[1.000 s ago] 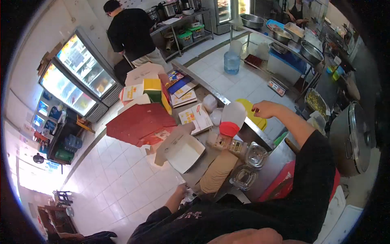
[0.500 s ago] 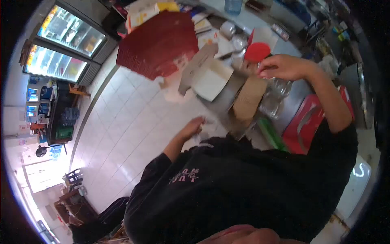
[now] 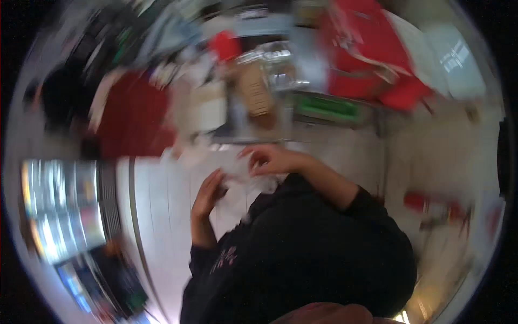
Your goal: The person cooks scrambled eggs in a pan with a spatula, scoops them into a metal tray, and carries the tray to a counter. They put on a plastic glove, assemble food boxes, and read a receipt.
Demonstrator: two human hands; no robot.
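My left hand (image 3: pixel 208 193) is in front of my chest, fingers bent inward, blurred by motion. Facing it, my right hand (image 3: pixel 275 160) has its fingers curled toward the thumb. A pale, see-through thing (image 3: pixel 265 184), perhaps thin plastic, shows faintly between and below the hands; its kind is too smeared to tell. Past my hands on the counter are an open white-lined carton (image 3: pixel 211 112), a brown cardboard piece (image 3: pixel 253 92) and clear plastic containers (image 3: pixel 283 65). A round red lid (image 3: pixel 225 46) is behind the cardboard.
A dark red panel (image 3: pixel 134 113) is at the left of the counter. To the right are a green box (image 3: pixel 328 109) and a large red bag (image 3: pixel 372 59). Lit display fridges (image 3: pixel 62 202) stand far left, beyond the pale tiled floor (image 3: pixel 167 216).
My right hand has left the red lid and come down near my left hand in front of my chest. The view has turned, so the counter now runs across the top.
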